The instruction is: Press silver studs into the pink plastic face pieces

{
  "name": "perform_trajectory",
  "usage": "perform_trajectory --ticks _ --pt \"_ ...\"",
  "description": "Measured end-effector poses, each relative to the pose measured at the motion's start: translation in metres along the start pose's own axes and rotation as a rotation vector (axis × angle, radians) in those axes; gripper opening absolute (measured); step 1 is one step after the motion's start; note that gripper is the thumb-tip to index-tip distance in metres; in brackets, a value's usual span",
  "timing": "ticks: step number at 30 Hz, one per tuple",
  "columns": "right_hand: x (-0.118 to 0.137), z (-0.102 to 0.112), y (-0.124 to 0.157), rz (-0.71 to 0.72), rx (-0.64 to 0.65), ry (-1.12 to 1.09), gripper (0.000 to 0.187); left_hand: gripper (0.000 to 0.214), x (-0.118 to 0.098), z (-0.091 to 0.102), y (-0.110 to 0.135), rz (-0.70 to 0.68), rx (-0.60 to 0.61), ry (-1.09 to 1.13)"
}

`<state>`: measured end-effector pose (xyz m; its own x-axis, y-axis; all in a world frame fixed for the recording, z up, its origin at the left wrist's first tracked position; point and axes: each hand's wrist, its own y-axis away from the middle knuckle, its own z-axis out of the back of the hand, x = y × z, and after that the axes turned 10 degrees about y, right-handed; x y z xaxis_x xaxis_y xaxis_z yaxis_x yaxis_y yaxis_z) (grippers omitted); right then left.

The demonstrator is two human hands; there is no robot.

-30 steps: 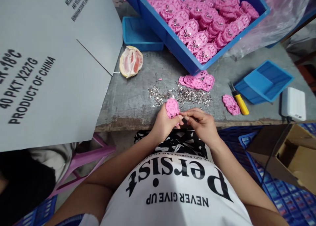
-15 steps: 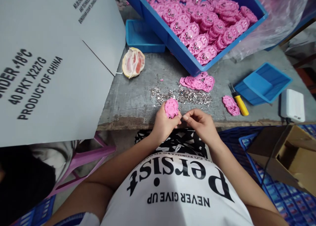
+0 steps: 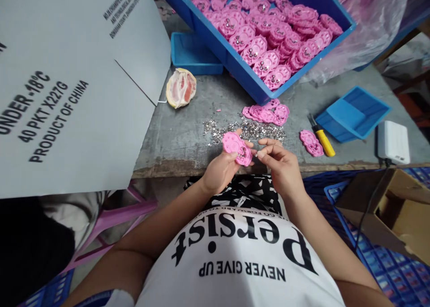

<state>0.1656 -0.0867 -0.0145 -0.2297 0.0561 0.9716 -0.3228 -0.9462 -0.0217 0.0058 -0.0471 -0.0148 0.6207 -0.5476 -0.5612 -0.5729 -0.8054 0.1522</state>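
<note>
A pink plastic part [image 3: 231, 141] with scalloped edges lies across the fingers of my left hand [image 3: 217, 172], held down by the thumb. Small shiny metal bits show on its right end. Just right of it, my right hand [image 3: 284, 164] pinches a tiny metal piece [image 3: 256, 155] between thumb and forefinger; its exact shape is too small to tell. Beyond both hands, loose small metal pieces [image 3: 258, 130] are scattered on the grey table [image 3: 164, 141]. Several pink parts [image 3: 267, 113] lie in a pile behind them.
A big blue crate [image 3: 231, 61] full of pink parts stands at the back, beside a small blue tray [image 3: 193, 52] and a cut citrus fruit [image 3: 181, 87]. On the right are a yellow-handled screwdriver [image 3: 325, 142], blue bin [image 3: 356, 114] and white device [image 3: 393, 141]. A carton [image 3: 83, 96] stands left.
My left hand has turned the pink part, so its face with metal bits now shows. My right hand has shifted slightly right, still pinching. The view has moved a little.
</note>
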Motion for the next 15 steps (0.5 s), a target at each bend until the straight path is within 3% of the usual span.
perform_trajectory --ticks 6,15 --pt "0.0068 -0.0091 0.0046 0.029 0.030 -0.012 0.021 0.067 0.0033 -0.0029 0.0001 -0.062 0.005 -0.003" --pt "0.0063 -0.0083 0.0002 0.062 0.034 0.078 0.018 0.070 0.0039 -0.0041 0.0013 -0.013 -0.016 -0.023"
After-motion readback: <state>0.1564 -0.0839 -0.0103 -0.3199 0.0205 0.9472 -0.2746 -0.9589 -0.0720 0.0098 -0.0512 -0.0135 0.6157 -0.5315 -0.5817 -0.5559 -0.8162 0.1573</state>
